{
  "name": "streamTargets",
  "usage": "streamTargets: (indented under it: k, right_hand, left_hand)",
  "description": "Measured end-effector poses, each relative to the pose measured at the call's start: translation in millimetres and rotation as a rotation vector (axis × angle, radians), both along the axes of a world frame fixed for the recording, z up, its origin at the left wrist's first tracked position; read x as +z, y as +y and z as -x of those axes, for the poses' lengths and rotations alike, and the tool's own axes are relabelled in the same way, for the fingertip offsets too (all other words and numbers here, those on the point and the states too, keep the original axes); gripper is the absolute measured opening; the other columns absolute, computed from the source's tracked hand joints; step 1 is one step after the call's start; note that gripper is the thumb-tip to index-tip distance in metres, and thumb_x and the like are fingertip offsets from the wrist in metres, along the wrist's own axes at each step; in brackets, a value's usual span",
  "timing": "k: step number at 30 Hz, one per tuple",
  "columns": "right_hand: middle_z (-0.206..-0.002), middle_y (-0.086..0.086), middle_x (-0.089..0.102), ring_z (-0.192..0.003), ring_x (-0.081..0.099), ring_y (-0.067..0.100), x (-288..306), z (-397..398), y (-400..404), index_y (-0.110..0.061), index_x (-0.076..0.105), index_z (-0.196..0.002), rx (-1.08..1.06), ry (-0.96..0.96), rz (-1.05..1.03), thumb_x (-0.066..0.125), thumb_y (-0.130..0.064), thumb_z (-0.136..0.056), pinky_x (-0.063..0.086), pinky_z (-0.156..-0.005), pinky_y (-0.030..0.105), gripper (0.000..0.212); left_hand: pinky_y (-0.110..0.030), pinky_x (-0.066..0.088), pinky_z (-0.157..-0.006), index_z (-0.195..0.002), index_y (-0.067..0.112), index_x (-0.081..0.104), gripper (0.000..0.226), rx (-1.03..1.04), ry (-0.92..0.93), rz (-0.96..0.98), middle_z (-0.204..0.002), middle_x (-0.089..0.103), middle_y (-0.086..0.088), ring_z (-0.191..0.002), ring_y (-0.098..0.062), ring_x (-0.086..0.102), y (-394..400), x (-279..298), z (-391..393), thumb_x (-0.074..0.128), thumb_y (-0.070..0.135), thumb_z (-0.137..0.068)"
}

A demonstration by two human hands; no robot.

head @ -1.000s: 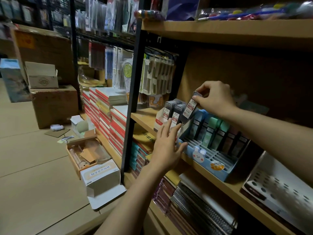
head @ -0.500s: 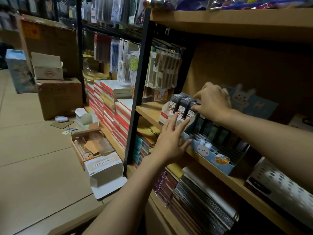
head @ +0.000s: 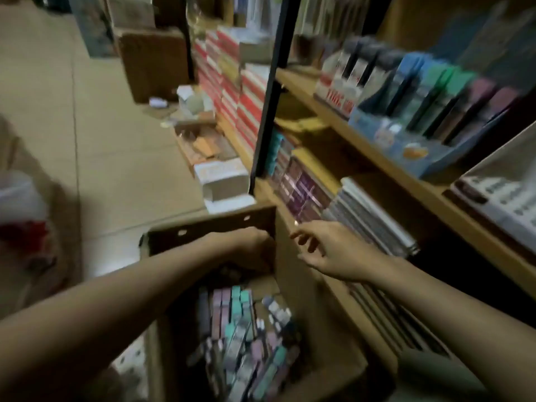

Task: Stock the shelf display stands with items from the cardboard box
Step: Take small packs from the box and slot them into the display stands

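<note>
Cardboard box of slim packs, hands above

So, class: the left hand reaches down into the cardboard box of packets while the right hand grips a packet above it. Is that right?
Not quite. In the head view the right hand holds nothing, its fingers loosely spread. The left hand does reach into the cardboard box of packets.

Dim room: tan tiled floor, wooden shelving on a black upright.
</note>
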State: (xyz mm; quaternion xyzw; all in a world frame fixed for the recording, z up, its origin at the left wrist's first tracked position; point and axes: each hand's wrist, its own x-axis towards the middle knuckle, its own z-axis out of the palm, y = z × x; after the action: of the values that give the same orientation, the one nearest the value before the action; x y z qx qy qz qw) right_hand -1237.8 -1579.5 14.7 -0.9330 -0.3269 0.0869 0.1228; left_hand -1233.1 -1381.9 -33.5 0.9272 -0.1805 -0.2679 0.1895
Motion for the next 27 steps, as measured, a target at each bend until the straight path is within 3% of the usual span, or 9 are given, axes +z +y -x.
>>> streamTargets:
  k: [3, 5, 7, 9, 12, 17, 20, 24, 27]
  right_hand:
    - [-0.113, -0.008, 0.062, -0.093, 0.056, 0.001, -71, 17, -3, -0.026, 0.055, -0.13, -0.07, 0.248, 0.151, 0.074, -0.028, -0.084, 0.044, -0.078, 0.012, 0.05]
    - [-0.103, -0.008, 0.061, -0.089, 0.056, 0.004, -106, 24, -3, -0.022, 0.057, -0.128, -0.161, 0.379, 0.144, 0.077, -0.025, -0.081, 0.04, -0.071, 0.007, 0.051]
    - [-0.098, -0.006, 0.061, -0.087, 0.058, 0.008, -136, 28, 0, -0.018, 0.061, -0.124, -0.247, 0.436, 0.142, 0.08, -0.026, -0.078, 0.046, -0.074, 0.015, 0.05]
    - [-0.106, 0.0, 0.065, -0.095, 0.062, 0.015, -165, 32, 6, -0.014, 0.062, -0.123, -0.306, 0.465, 0.158, 0.08, -0.025, -0.078, 0.05, -0.082, 0.023, 0.049]
    - [-0.12, 0.005, 0.063, -0.107, 0.06, 0.019, -200, 36, 15, -0.013, 0.06, -0.126, -0.317, 0.475, 0.146, 0.075, -0.02, -0.083, 0.043, -0.082, 0.02, 0.047]
    - [-0.134, 0.01, 0.048, -0.121, 0.047, 0.028, -243, 35, 23, -0.015, 0.049, -0.133, -0.37, 0.436, 0.185, 0.066, -0.017, -0.09, 0.044, -0.099, 0.036, 0.046]
    - [-0.138, 0.013, 0.043, -0.126, 0.04, 0.03, -262, 33, 23, -0.013, 0.039, -0.141, -0.335, 0.399, 0.271, 0.06, -0.019, -0.093, 0.039, -0.103, 0.039, 0.053]
    - [-0.134, 0.013, 0.051, -0.123, 0.046, 0.03, -277, 30, 24, -0.015, 0.031, -0.142, -0.296, 0.334, 0.354, 0.061, -0.014, -0.092, 0.046, -0.097, 0.039, 0.058]
    - [-0.127, 0.013, 0.057, -0.116, 0.052, 0.029, -279, 31, 26, -0.015, 0.031, -0.139, -0.249, 0.247, 0.439, 0.066, -0.008, -0.088, 0.05, -0.088, 0.035, 0.062]
  left_hand:
    - [-0.029, 0.05, -0.084, -0.115, 0.016, 0.065, 0.027, 0.304, 0.131, 0.023, -0.113, 0.066, -0.003, -0.101, -0.019, 0.063, 7, -76, 46, 0.063, 0.029, -0.092]
    - [-0.026, 0.05, -0.068, -0.106, 0.012, 0.064, 0.019, 0.706, 0.276, 0.266, -0.095, 0.063, -0.004, -0.08, -0.016, 0.062, 2, -122, 74, 0.062, 0.027, -0.094]
    - [-0.025, 0.045, -0.057, -0.096, 0.011, 0.058, 0.013, 1.053, 0.404, 0.474, -0.085, 0.059, -0.006, -0.066, -0.013, 0.055, -11, -155, 98, 0.061, 0.023, -0.094]
    - [-0.032, 0.055, -0.069, -0.104, 0.011, 0.054, 0.019, 1.235, 0.453, 0.51, -0.098, 0.062, -0.01, -0.081, -0.02, 0.063, -26, -184, 116, 0.065, 0.021, -0.091]
    - [-0.037, 0.055, -0.088, -0.112, 0.015, 0.056, 0.03, 1.302, 0.376, 0.373, -0.112, 0.062, -0.007, -0.1, -0.021, 0.062, -40, -210, 130, 0.071, 0.019, -0.086]
    - [-0.041, 0.051, -0.096, -0.127, 0.018, 0.047, 0.048, 1.223, 0.188, 0.197, -0.124, 0.052, -0.003, -0.114, -0.022, 0.054, -45, -224, 130, 0.071, 0.02, -0.085]
    - [-0.041, 0.052, -0.094, -0.134, 0.022, 0.039, 0.061, 1.186, 0.121, 0.117, -0.13, 0.047, -0.001, -0.118, -0.022, 0.052, -49, -230, 129, 0.072, 0.021, -0.083]
    - [-0.041, 0.048, -0.099, -0.141, 0.022, 0.034, 0.072, 1.257, 0.118, 0.155, -0.132, 0.045, -0.004, -0.122, -0.024, 0.049, -50, -238, 128, 0.073, 0.014, -0.082]
    - [-0.043, 0.049, -0.099, -0.131, 0.018, 0.045, 0.056, 1.386, 0.157, 0.257, -0.129, 0.048, -0.004, -0.121, -0.025, 0.051, -48, -243, 127, 0.072, 0.011, -0.083]
